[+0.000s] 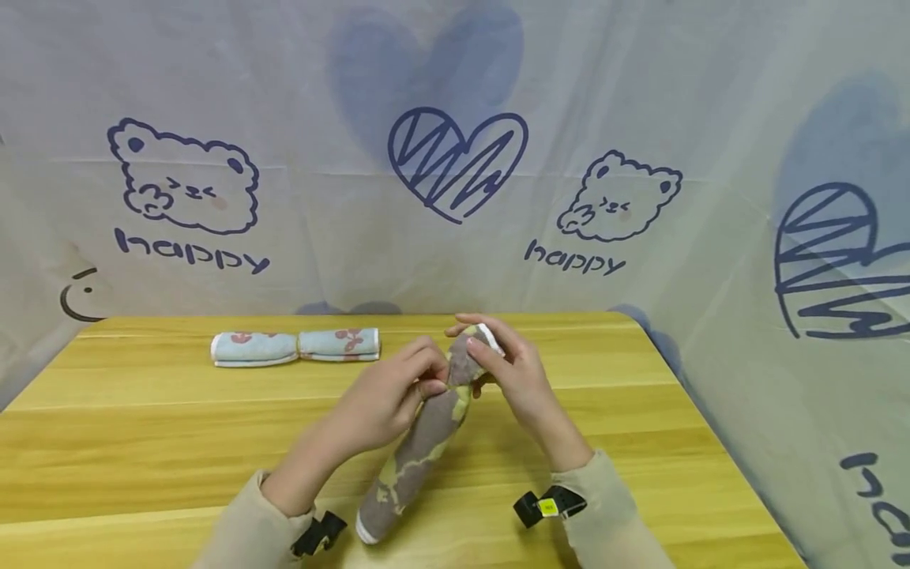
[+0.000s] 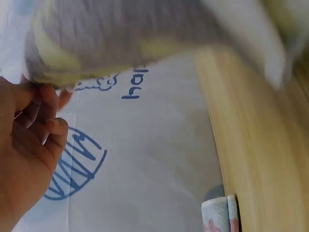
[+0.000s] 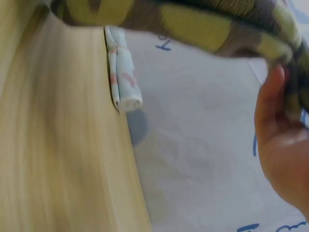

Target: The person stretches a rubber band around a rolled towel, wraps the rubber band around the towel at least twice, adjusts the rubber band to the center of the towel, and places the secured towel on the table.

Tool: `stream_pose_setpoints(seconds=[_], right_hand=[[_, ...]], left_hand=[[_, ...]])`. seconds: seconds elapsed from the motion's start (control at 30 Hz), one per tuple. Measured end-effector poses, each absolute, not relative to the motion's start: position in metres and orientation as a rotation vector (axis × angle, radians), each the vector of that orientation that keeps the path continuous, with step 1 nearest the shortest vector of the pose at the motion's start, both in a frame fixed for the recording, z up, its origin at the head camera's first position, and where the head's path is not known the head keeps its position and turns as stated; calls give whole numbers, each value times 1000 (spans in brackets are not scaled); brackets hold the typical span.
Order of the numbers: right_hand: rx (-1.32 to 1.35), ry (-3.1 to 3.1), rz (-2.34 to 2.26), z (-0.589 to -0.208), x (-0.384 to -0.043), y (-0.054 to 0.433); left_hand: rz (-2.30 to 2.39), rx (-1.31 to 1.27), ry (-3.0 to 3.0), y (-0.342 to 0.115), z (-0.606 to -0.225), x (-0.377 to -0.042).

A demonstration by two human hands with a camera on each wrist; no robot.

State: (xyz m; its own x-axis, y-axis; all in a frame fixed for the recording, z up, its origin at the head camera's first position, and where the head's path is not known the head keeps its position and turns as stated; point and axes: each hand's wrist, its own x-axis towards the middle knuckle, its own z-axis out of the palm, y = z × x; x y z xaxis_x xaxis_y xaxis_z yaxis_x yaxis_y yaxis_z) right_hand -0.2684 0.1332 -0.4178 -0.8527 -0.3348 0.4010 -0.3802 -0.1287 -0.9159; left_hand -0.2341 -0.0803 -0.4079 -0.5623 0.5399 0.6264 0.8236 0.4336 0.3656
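A rolled grey-brown and yellow towel [image 1: 419,454] slants up off the table between both hands, narrowed near its upper part. At that narrow place my left hand [image 1: 391,391] pinches with thumb and fingertips; whether a band lies under them I cannot tell. My right hand [image 1: 515,371] grips the short upper end, thumb on the near side and fingers behind. The left wrist view shows the left hand [image 2: 34,140] with curled fingers at the towel [image 2: 125,38]. From the right wrist, the right hand's thumb [image 3: 273,92] presses the towel [image 3: 193,24] from below.
A light blue rolled towel [image 1: 256,348] with pink figures lies at the table's back left, cinched by a thin band at its middle. The wooden table [image 1: 626,411] ends at a white printed cloth [image 1: 320,237] behind and on the right.
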Motion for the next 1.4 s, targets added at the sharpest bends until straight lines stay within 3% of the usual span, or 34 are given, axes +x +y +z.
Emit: stream_pose_setpoints(seconds=[0.23, 0.53, 1.0, 1.4], right_hand=[[1156, -1974, 2213, -418, -269, 144], [943, -1934, 2196, -419, -267, 137], [752, -1890, 2184, -410, -254, 121], [563, -1888, 1883, -415, -247, 107]], left_hand=[[-1242, -1176, -2157, -87, -409, -241], [-1323, -1137, -2222, -87, -407, -237], [-943, -1160, -1819, -87, -402, -241], [-766, -1075, -2098, -75, -411, -235]])
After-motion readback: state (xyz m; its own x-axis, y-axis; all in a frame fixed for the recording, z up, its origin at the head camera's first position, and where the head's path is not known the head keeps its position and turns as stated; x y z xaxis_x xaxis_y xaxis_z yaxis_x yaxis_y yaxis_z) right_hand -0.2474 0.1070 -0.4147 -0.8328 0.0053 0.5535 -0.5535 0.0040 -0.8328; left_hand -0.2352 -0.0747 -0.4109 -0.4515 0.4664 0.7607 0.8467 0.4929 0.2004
